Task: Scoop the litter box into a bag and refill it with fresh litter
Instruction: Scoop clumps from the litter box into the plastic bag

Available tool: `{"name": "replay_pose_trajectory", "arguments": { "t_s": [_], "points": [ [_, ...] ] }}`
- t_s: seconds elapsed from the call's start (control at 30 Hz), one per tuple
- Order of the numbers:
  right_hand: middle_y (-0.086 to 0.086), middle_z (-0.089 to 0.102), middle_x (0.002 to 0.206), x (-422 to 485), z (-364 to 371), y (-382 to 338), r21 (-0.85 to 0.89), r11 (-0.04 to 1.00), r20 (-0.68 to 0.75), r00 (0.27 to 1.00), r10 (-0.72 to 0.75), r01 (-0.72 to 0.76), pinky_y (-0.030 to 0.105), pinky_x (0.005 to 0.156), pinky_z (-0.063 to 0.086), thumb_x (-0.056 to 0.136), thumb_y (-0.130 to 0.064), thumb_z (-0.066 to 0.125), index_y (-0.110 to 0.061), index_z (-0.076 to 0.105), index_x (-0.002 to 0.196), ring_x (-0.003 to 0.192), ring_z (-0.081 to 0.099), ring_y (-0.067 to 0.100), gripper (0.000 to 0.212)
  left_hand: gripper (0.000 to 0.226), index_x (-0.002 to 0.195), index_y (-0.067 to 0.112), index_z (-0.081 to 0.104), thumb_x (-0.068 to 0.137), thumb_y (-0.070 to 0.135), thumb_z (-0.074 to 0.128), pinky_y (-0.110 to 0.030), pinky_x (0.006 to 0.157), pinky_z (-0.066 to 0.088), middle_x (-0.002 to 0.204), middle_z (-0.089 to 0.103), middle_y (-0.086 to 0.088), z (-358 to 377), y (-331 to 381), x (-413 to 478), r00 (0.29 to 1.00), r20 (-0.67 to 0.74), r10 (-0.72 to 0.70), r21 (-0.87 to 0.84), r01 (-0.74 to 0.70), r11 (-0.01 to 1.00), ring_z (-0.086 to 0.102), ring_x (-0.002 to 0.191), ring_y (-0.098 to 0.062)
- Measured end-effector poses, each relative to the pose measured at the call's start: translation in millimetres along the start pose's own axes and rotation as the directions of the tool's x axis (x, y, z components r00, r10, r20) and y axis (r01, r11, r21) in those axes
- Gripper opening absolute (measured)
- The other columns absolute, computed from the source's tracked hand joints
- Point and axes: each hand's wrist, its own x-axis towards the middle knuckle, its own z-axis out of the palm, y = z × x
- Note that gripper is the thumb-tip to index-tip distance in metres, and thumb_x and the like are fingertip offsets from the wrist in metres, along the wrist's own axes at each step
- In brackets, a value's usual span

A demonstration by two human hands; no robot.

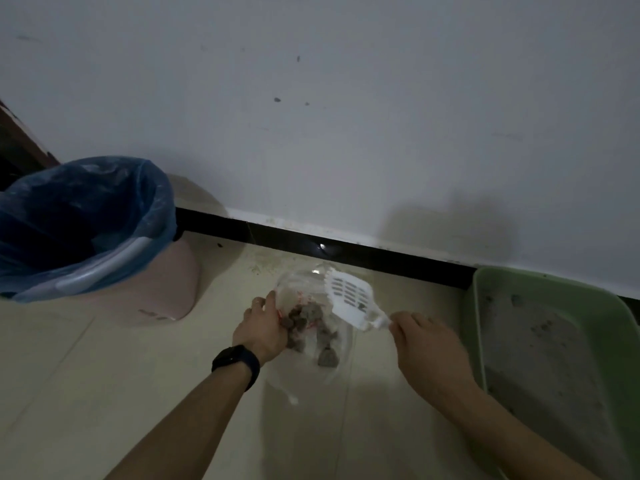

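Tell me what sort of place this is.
Probably a home's floor area kept for a cat: a green litter box by the white wall, a pink bin with a blue liner. The left hand grips a clear bag, the right hand a scoop.

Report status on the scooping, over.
Left hand grips clear bag at rim, right hand holds white scoop at its mouth. Clumps in bag; green litter box holds thin litter. Nothing in the way.
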Motion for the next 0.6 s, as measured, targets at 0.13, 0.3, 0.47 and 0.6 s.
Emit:
{"name": "replay_pose_trajectory", "arguments": {
  "t_s": [0.13, 0.3, 0.47, 0.6],
  "points": [
    [-0.008, 0.067, 0.083, -20.3, -23.6, 35.5, 0.485, 0.833, 0.107, 0.963, 0.246, -0.266, 0.028, 0.063, 0.047, 0.101, -0.032, 0.045, -0.026, 0.060, 0.093, 0.069, 0.059, 0.007, 0.019, 0.074, 0.156, 0.021, 0.011, 0.095, 0.030, 0.052, -0.039, 0.114, 0.030, 0.162, 0.015, -0.010, -8.9, 42.1, -0.5, 0.986, -0.027, 0.166, 0.136, -0.161, 0.978, 0.022, 0.145, -0.029],
    [-0.005, 0.065, 0.068, -79.7, -34.6, 106.7, 0.674, 0.548, 0.189, 0.832, 0.522, -0.496, 0.029, 0.058, 0.043, 0.100, -0.033, 0.050, -0.022, 0.065, 0.080, 0.063, 0.060, 0.015, 0.027, 0.074, 0.157, 0.022, 0.006, 0.097, 0.028, 0.047, -0.039, 0.122, 0.016, 0.165, 0.008, -0.007, 6.7, 132.2, -15.6, 0.870, 0.077, 0.487, 0.205, -0.492, 0.846, 0.010, 0.151, -0.024],
    [0.000, 0.066, 0.071, -150.4, -28.5, 187.4, 0.509, 0.470, 0.168, 0.618, 0.768, -0.722, 0.034, 0.064, 0.043, 0.097, -0.035, 0.053, -0.020, 0.064, 0.072, 0.070, 0.060, 0.024, 0.031, 0.068, 0.158, 0.019, 0.000, 0.102, 0.036, 0.035, -0.044, 0.123, 0.008, 0.166, 0.001, -0.006, 58.5, 219.3, -50.1, 0.728, 0.214, 0.652, 0.243, -0.686, 0.686, -0.001, 0.152, -0.023],
    [0.000, 0.068, 0.080, -197.5, -20.7, 234.0, 0.131, 0.527, 0.232, 0.542, 0.807, -0.840, 0.032, 0.067, 0.050, 0.093, -0.044, 0.045, -0.028, 0.065, 0.083, 0.074, 0.064, 0.023, 0.028, 0.066, 0.157, 0.015, -0.004, 0.104, 0.036, 0.028, -0.046, 0.123, 0.005, 0.166, -0.004, -0.003, 106.3, 262.8, -78.8, 0.718, 0.270, 0.641, 0.221, -0.694, 0.685, -0.005, 0.152, -0.021]
  ]
}}
